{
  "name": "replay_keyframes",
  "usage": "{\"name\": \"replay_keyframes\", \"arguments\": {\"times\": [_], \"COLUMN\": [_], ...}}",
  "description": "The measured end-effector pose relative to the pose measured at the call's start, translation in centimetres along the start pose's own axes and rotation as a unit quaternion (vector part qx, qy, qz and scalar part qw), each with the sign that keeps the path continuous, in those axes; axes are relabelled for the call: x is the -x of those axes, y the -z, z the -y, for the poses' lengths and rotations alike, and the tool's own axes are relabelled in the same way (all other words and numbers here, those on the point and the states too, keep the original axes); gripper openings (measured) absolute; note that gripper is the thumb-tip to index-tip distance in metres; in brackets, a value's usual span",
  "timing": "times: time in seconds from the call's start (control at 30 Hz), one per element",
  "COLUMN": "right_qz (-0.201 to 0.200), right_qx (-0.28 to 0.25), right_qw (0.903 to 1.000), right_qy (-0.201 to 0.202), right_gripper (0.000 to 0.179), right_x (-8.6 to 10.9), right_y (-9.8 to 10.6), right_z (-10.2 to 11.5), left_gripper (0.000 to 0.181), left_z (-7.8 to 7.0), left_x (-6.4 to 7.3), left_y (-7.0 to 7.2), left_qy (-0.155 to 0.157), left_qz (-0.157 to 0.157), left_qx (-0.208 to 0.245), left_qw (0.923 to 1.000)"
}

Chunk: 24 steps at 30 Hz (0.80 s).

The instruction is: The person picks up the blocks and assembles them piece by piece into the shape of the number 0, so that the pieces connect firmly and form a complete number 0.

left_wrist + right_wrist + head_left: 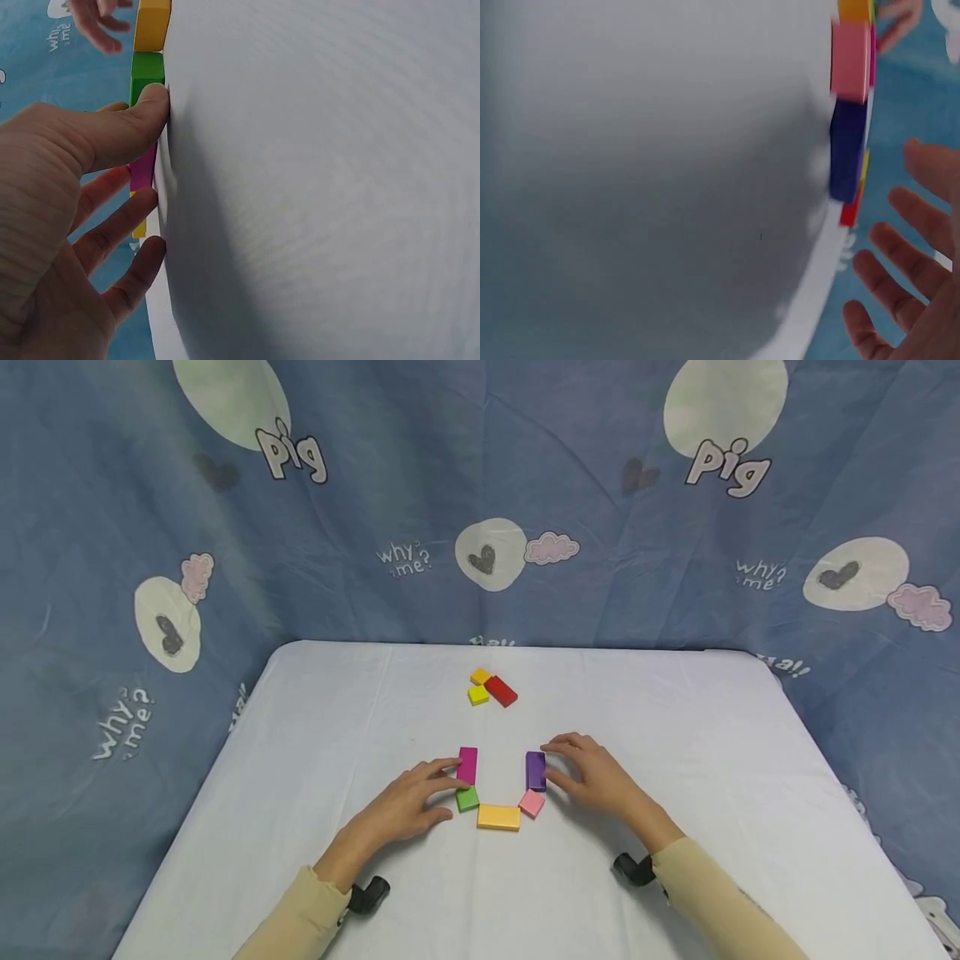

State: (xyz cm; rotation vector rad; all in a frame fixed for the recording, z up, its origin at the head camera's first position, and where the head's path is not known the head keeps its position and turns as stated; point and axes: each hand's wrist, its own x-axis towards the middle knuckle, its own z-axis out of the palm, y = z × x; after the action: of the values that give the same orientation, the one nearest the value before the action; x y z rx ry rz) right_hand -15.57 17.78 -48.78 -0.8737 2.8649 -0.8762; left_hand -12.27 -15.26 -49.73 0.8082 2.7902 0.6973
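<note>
Wooden-looking coloured blocks form a U on the white table. Its left side has a magenta block [469, 768] and a green block [467, 801], its base an orange-yellow block [498, 817], and its right side a pink block [532, 804] and a purple block [535, 771]. My left hand [405, 802] has its fingers loosely extended, with fingertips over the edges of the magenta and green blocks. On the other side, my right hand [596, 777] is spread beside the purple block; in the right wrist view its fingers [900, 251] stand apart with nothing between them.
Farther back lie a red block [501, 691], a small orange block [481, 676] and a small yellow block [477, 695], close together. The white-covered table [360, 710] ends at a blue printed cloth [450, 468] hanging behind it.
</note>
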Motion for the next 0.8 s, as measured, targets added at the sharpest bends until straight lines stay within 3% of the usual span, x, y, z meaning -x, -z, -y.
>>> {"name": "replay_keyframes", "arguments": {"times": [0.13,0.23,0.57,0.8], "right_qz": [0.021,0.042,0.06,0.072], "right_qx": [0.094,0.118,0.099,0.09], "right_qw": [0.9943,0.9901,0.9917,0.9922], "right_qy": [0.045,0.063,0.057,0.048], "right_gripper": [0.048,0.051,0.056,0.056], "right_x": [2.0,3.2,4.4,4.3], "right_y": [-0.1,-0.4,-1.2,-1.5], "right_z": [1.3,1.8,2.7,2.7], "left_gripper": [0.046,0.048,0.049,0.042], "left_z": [0.0,0.1,0.7,2.3], "left_x": [-0.1,-0.1,-0.4,-2.0], "left_y": [0.0,0.1,0.4,1.3], "left_qy": [-0.002,-0.005,-0.001,-0.017], "left_qz": [-0.001,0.0,-0.02,-0.058], "left_qx": [0.001,0.006,0.052,0.058], "left_qw": [1.0,1.0,0.9985,0.9965]}}
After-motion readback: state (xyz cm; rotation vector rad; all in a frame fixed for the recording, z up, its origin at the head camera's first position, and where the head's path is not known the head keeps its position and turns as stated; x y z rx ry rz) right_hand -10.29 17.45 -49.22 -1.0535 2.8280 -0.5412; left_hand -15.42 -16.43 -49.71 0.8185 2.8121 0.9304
